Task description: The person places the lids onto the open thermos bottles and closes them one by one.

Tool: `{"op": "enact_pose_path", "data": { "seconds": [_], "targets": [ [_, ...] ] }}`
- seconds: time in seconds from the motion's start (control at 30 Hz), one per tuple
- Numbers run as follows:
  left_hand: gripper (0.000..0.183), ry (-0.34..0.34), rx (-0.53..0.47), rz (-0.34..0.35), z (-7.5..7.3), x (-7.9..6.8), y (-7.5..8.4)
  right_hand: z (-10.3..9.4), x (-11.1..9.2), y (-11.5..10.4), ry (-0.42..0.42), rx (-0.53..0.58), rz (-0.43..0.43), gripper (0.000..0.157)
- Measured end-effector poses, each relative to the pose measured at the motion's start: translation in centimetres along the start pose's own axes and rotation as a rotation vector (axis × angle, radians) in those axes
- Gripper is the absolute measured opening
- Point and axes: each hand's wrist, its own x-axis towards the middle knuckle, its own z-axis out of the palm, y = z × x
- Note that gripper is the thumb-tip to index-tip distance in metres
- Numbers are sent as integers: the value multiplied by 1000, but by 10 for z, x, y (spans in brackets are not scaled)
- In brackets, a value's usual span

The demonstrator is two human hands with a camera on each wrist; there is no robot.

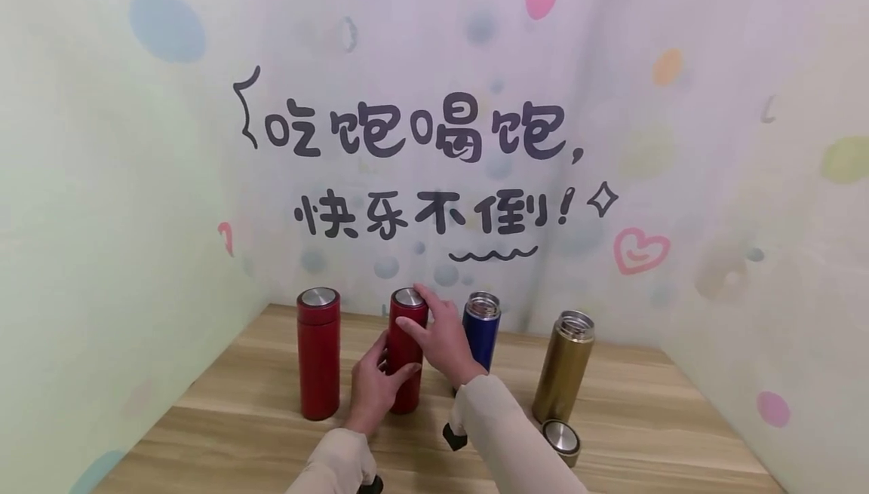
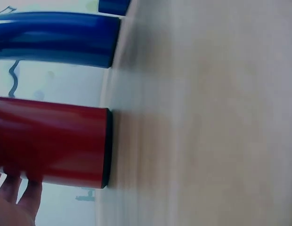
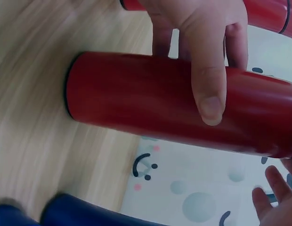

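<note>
A red thermos flask point(image 1: 405, 358) with a steel-topped lid point(image 1: 409, 297) stands upright on the wooden table. My left hand point(image 1: 373, 388) grips its lower body, with the thumb across the front, as the right wrist view shows. Around the top of the same flask, my right hand point(image 1: 444, 332) has its thumb at the front and its fingers on the right side by the lid. Right of it, a blue flask point(image 1: 481, 332) without its lid is partly hidden behind my right hand and sleeve. In the left wrist view the held flask's dark base point(image 2: 107, 148) meets the tabletop.
Another red flask point(image 1: 318, 366), lid on, stands to the left. A lidless gold flask point(image 1: 565, 369) stands at the right, its lid point(image 1: 561, 437) lying in front. Beside the blue flask's base is a small blue piece point(image 3: 12, 216). A printed backdrop point(image 1: 421, 49) encloses the table.
</note>
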Motion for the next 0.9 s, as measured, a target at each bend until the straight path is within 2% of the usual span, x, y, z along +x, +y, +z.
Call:
{"op": "enact_pose_path", "data": {
  "seconds": [0.13, 0.4, 0.67, 0.8, 0.9],
  "targets": [
    [79, 8, 6, -28, -2, -3, 1, 0, -8, 6, -32, 45, -40, 73],
    [74, 56, 71, -2, 1, -6, 10, -9, -25, 28, -11, 57, -110, 75],
    [82, 99, 136, 0, 5, -10, 15, -15, -40, 44, -11, 56, -177, 70],
    [86, 151, 185, -1, 9, -18, 19, -19, -47, 51, -15, 47, -180, 69],
    [84, 219, 206, 53, 13, -24, 24, -24, -54, 58, -16, 37, -162, 68]
  ]
}}
